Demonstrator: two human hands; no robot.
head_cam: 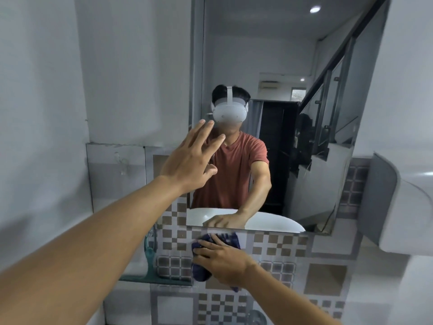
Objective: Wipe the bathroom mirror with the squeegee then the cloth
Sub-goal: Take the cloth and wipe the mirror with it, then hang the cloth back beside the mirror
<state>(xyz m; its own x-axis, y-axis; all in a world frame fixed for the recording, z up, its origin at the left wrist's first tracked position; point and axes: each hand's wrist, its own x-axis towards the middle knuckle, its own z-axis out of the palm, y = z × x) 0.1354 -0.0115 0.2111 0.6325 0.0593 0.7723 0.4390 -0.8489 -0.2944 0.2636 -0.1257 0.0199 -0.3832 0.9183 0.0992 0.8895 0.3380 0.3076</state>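
The bathroom mirror (281, 66) hangs on the wall ahead and reflects a person in a red T-shirt with a white headset. My left hand (189, 160) is raised with its fingers spread at the mirror's left edge and holds nothing. My right hand (222, 260) presses a dark blue checked cloth (225, 239) against the tiled wall just below the mirror's bottom edge. A teal squeegee (150, 261) stands to the left of the cloth, its blade resting on a ledge, partly hidden by my left forearm.
Checked grey and brown tiles (281, 245) cover the wall under the mirror. A white curved fixture (398, 207) juts out at the right. The mirror shows a white basin and a staircase behind. A plain white wall (46, 90) fills the left.
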